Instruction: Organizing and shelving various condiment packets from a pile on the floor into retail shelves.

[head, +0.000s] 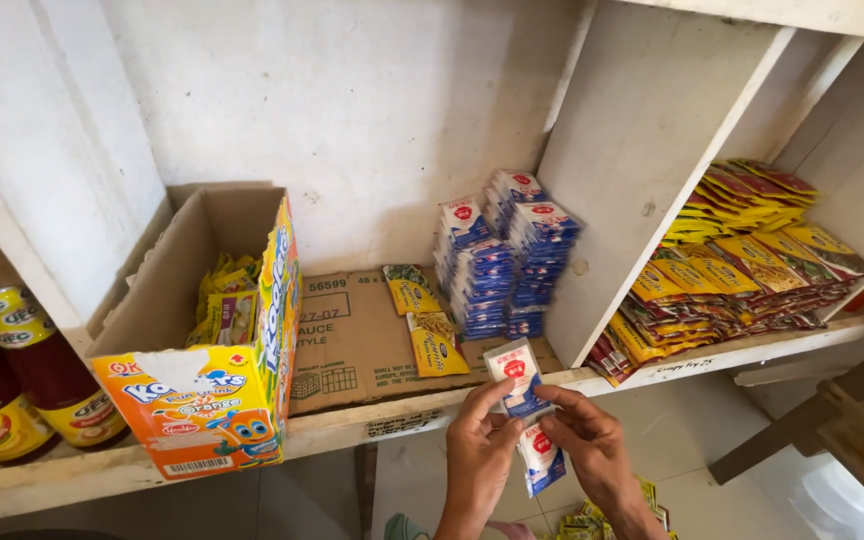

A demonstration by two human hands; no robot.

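Reaching up from the bottom of the view, the left hand (479, 448) and the right hand (592, 447) meet just below the front edge of the wooden shelf (352, 425), wrists low and fingers pointing upward. Both hands grasp a strip of white-and-blue sachets (525, 405) with red round marks, joined end to end. The left hand's grip pinches the upper sachet along its left edge between thumb and fingers, while the right hand's grip clasps the strip from the right, its thumb across the middle. The top sachet stands above the fingertips, in front of the shelf edge; the lower one hangs down between the two palms. On the shelf behind, well apart from the hands, stand stacks of matching blue sachets (502, 260), two yellow packets (425, 320) lying on flattened cardboard (347, 340), and an open orange carton (222, 330).
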